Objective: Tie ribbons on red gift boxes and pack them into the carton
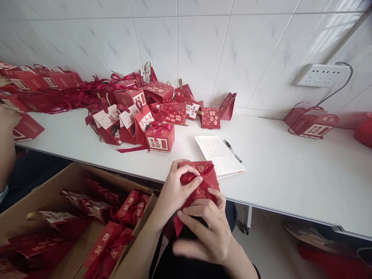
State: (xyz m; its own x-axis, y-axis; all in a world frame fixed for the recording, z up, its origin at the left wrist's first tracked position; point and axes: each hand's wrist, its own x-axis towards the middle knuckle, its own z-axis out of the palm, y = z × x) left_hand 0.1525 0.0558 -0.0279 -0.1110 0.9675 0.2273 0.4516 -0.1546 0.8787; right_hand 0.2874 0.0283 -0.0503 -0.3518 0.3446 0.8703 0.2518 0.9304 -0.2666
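Note:
A small red gift box point(214, 172) with gold lettering is held above my lap, just off the table's front edge. A dark red satin ribbon point(207, 172) is tied in a bow across its top. My left hand point(181, 186) wraps the box's left side, thumb and forefinger pinching the bow near its knot. Over the near side of the box lies my right hand point(207, 226), its fingers spread and touching the box and ribbon, its thumb blurred and apart. A ribbon tail hangs below the fingers; the box's underside is hidden.
Many red gift boxes point(161, 139) are crowded along the wall on the white table point(279, 174). A notebook point(216, 153) with a pen point(232, 151) lies beyond my hands. At lower left stands a cardboard carton point(72, 172) holding more boxes. Another person's arm point(6, 143) reaches in at far left.

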